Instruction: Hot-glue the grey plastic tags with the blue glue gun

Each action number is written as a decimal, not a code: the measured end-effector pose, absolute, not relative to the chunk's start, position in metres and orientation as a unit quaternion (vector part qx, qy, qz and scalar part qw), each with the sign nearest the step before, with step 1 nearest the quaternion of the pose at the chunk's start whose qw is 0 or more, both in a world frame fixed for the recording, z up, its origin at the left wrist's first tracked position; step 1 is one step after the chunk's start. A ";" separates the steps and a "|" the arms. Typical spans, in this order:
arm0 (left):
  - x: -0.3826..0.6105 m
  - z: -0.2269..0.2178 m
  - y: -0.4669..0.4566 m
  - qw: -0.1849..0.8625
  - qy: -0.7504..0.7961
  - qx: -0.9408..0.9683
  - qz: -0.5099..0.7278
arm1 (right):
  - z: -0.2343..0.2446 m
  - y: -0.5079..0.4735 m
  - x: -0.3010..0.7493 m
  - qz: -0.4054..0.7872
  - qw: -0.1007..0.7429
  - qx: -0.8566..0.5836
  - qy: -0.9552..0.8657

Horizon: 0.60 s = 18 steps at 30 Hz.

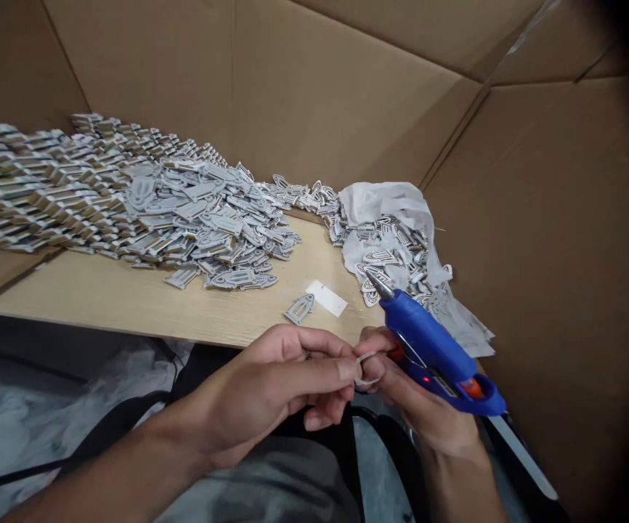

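Note:
My right hand (402, 392) is wrapped round a blue hot glue gun (434, 349), its metal nozzle pointing up and left. My left hand (287, 385) pinches a small thin white loop (366, 367) between thumb and forefinger, and the right hand's fingertips touch the same loop. Both hands hover just off the front edge of a pale wooden table (129, 298). A single grey cut-out piece (299, 309) lies on the table just beyond my left hand, beside a small white paper slip (326, 298).
A big heap of grey cut-out pieces (129, 196) covers the table's left and back. A crumpled white sheet (396, 232) with more pieces lies at the right. Brown cardboard walls (537, 218) enclose the back and right. A black cable (102, 428) runs below the table.

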<state>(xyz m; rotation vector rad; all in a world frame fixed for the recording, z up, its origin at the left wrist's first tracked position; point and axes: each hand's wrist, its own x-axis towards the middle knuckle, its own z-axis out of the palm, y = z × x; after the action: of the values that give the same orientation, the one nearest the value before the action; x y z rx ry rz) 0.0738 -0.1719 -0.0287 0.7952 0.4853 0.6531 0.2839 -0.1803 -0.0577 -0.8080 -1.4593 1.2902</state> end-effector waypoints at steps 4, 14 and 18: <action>0.074 -0.028 -0.172 0.846 0.230 0.368 0.308 | -0.056 -0.181 0.282 0.514 0.496 -0.343 -0.610; 0.074 -0.028 -0.174 0.845 0.243 0.368 0.303 | -0.052 -0.183 0.284 0.489 0.482 -0.362 -0.630; 0.075 -0.029 -0.173 0.845 0.242 0.368 0.302 | -0.051 -0.182 0.284 0.478 0.479 -0.364 -0.640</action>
<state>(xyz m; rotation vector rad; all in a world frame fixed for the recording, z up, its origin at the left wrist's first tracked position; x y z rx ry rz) 0.0745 -0.1734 -0.0292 0.7762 0.5109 0.6376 0.2841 -0.1821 -0.0510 -0.8881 -1.5618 1.1668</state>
